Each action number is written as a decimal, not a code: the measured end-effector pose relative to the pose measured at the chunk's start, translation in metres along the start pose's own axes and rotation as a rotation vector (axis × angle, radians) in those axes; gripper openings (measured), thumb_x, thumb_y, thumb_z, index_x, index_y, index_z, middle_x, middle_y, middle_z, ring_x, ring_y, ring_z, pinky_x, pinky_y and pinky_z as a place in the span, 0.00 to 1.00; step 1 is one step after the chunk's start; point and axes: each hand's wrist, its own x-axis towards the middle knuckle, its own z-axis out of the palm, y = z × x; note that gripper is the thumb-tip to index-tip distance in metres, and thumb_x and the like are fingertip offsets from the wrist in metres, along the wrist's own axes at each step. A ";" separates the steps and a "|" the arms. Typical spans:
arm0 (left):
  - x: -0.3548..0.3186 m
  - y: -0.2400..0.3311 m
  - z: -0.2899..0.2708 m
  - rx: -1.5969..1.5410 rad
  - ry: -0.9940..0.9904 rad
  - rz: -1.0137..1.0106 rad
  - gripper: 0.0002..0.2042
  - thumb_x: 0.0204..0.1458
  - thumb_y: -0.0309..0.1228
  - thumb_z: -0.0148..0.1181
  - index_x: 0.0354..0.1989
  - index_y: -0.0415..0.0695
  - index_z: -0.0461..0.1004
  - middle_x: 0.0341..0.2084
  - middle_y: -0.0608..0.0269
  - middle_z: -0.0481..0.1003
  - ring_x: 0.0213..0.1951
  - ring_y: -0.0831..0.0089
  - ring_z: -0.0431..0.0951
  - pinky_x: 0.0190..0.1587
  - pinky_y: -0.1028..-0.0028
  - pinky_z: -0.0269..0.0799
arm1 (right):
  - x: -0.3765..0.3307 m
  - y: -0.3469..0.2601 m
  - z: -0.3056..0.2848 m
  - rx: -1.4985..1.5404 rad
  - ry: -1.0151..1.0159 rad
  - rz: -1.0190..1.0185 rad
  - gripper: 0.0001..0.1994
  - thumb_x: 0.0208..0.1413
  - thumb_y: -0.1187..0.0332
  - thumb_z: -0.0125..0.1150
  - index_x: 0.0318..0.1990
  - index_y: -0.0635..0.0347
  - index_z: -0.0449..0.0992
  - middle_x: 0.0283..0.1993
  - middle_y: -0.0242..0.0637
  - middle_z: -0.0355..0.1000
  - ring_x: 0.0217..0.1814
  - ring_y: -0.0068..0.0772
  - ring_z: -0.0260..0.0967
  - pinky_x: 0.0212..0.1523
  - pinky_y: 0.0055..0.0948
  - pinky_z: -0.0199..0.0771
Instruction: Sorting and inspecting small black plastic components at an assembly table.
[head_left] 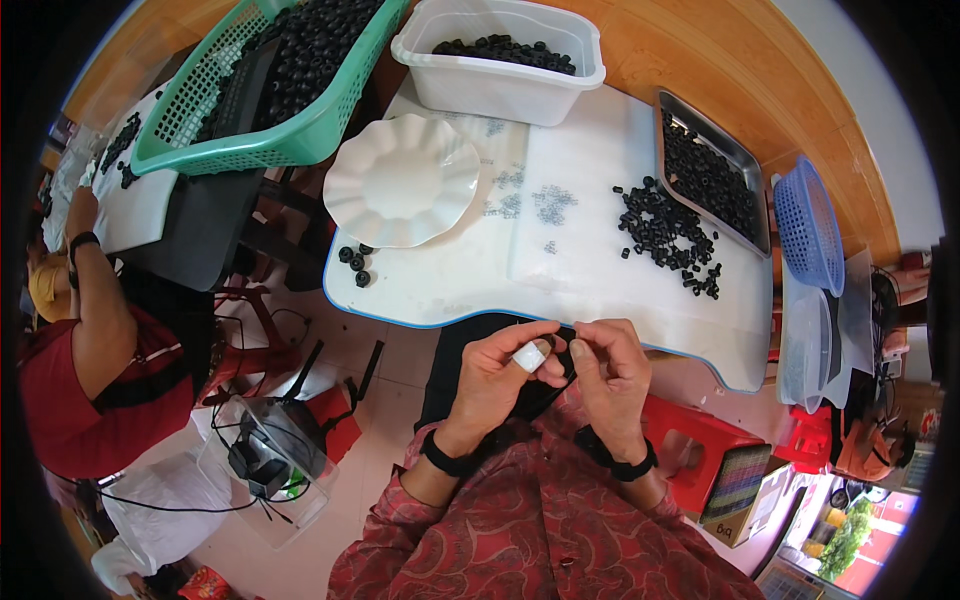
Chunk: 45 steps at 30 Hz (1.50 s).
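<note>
In front of the table's near edge, my left hand point(488, 378) and my right hand point(615, 380) are close together, thumbs and fingers pinched. White tape point(531, 356) wraps my left thumb. Something small and dark shows between the fingertips, mostly hidden, so its kind cannot be made out. On the white table point(440, 285), a loose pile of small black cylindrical pieces point(655, 228) lies ahead to the right. Beside that pile stands a metal tray point(718, 143) holding more of the same. Several rounder black pieces point(355, 262) sit at the table's left edge.
A scalloped white plate point(400, 180) and a white bin point(495, 90) with black pieces stand on the table. A green basket point(330, 120) of black pieces is at far left, near a co-worker's arm point(105, 320). Blue basket point(810, 225) and red stool point(690, 430) are right.
</note>
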 end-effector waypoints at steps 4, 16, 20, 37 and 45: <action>0.001 0.002 -0.004 -0.236 -0.069 0.018 0.15 0.61 0.26 0.54 0.55 0.33 0.71 0.41 0.48 0.77 0.32 0.72 0.78 0.34 0.72 0.82 | 0.000 -0.011 0.004 0.062 -0.002 -0.042 0.08 0.60 0.78 0.57 0.46 0.66 0.74 0.42 0.38 0.68 0.41 0.26 0.72 0.41 0.22 0.71; -0.007 0.009 0.002 -0.263 -0.108 0.135 0.18 0.60 0.30 0.57 0.54 0.31 0.70 0.33 0.55 0.74 0.27 0.78 0.73 0.29 0.75 0.80 | -0.001 -0.031 0.011 0.322 -0.204 0.116 0.11 0.67 0.72 0.47 0.52 0.68 0.69 0.42 0.36 0.68 0.33 0.19 0.67 0.34 0.18 0.69; -0.007 0.008 0.006 -0.253 -0.078 0.129 0.16 0.61 0.30 0.56 0.53 0.31 0.70 0.25 0.63 0.70 0.27 0.79 0.72 0.28 0.75 0.79 | -0.003 -0.027 0.013 0.398 -0.222 0.176 0.12 0.68 0.72 0.45 0.53 0.69 0.68 0.41 0.34 0.68 0.29 0.16 0.65 0.30 0.16 0.67; -0.005 0.009 0.008 -0.186 -0.170 0.132 0.18 0.60 0.29 0.57 0.55 0.31 0.67 0.28 0.62 0.72 0.24 0.80 0.70 0.26 0.75 0.78 | -0.012 -0.040 0.008 0.354 -0.076 0.067 0.15 0.64 0.78 0.49 0.58 0.66 0.67 0.45 0.40 0.71 0.35 0.20 0.74 0.30 0.17 0.72; 0.003 -0.001 0.004 -0.213 -0.304 0.008 0.24 0.56 0.25 0.60 0.59 0.33 0.61 0.37 0.54 0.75 0.24 0.80 0.71 0.27 0.72 0.81 | -0.018 -0.036 -0.019 0.042 -0.147 -0.130 0.14 0.62 0.83 0.49 0.52 0.62 0.74 0.54 0.43 0.65 0.37 0.29 0.77 0.33 0.25 0.79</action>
